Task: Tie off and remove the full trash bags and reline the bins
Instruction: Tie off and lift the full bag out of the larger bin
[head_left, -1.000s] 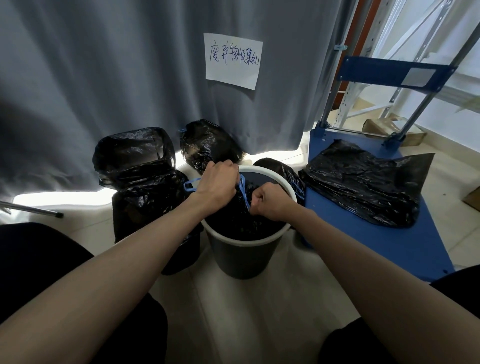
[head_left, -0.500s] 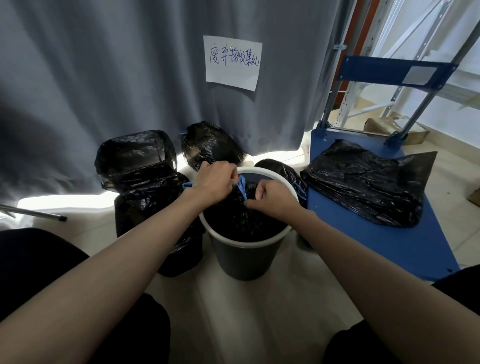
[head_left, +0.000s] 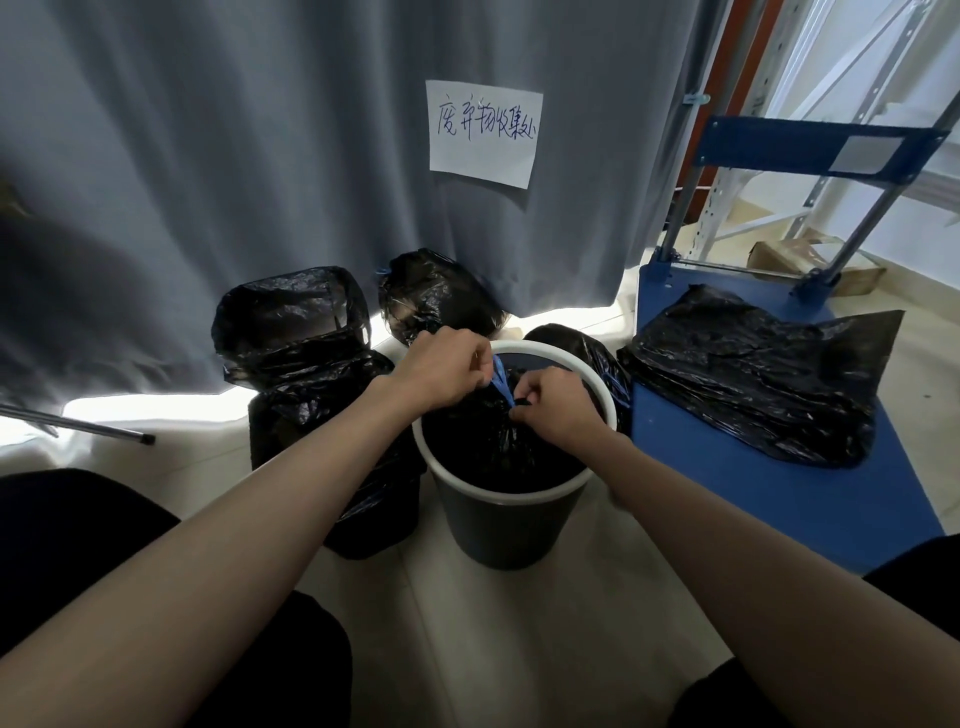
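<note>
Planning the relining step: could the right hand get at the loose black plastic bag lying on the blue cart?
Probably yes, once freed. The right hand now pinches the blue drawstring; the loose black plastic bag lies uncovered on the blue cart just beside it, nothing between.

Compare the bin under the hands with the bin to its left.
The round bin has a bare white rim, its bag gathered inside; the left bin has black plastic draped over its outside. The left hand and right hand work at the round bin; the left bin is untouched. Both stand on the floor.
</note>
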